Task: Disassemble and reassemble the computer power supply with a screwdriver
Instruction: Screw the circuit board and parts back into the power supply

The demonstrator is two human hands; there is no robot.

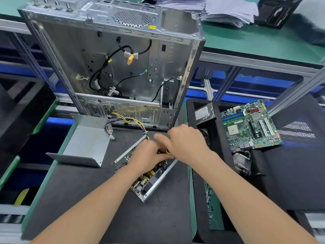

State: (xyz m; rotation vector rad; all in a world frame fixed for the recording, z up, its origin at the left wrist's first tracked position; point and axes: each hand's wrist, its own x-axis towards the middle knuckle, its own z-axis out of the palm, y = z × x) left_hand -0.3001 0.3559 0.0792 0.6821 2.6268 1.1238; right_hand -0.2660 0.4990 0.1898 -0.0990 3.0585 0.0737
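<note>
**Opened power supply under both hands, head view.** The power supply [149, 180] lies tilted on the dark work mat [88, 199] with its lid off and its circuit board and components showing. It sits directly beneath the left hand [147, 155].

The left hand arches over the open unit, wrist raised, fingers curled down into it. What they hold is hidden, so its grasp cannot be told. The right hand [186, 143] comes in from the right and meets the left above the unit. Its fingers are curled round a yellow-handled screwdriver [168, 152], of which only slivers of the handle show; this hand is motion-blurred. Both forearms are bare and extend from the bottom edge.

A yellow-and-black cable bundle [139, 123] runs from beyond the left fingertips up to the computer case [114, 67], which stands beyond both hands with its side open and loose black leads inside. Left of the left hand, the removed metal cover [84, 145] rests on the mat.

Right of the right hand, a black tray [218, 131] holds a hard drive [204, 113], a green motherboard [251, 124] and a heatsink [241, 162]. Small screws [210, 205] lie on a green strip just right of the right forearm.

Beyond the case is a green-topped bench on an aluminium frame carrying a paper stack [228, 9].
</note>
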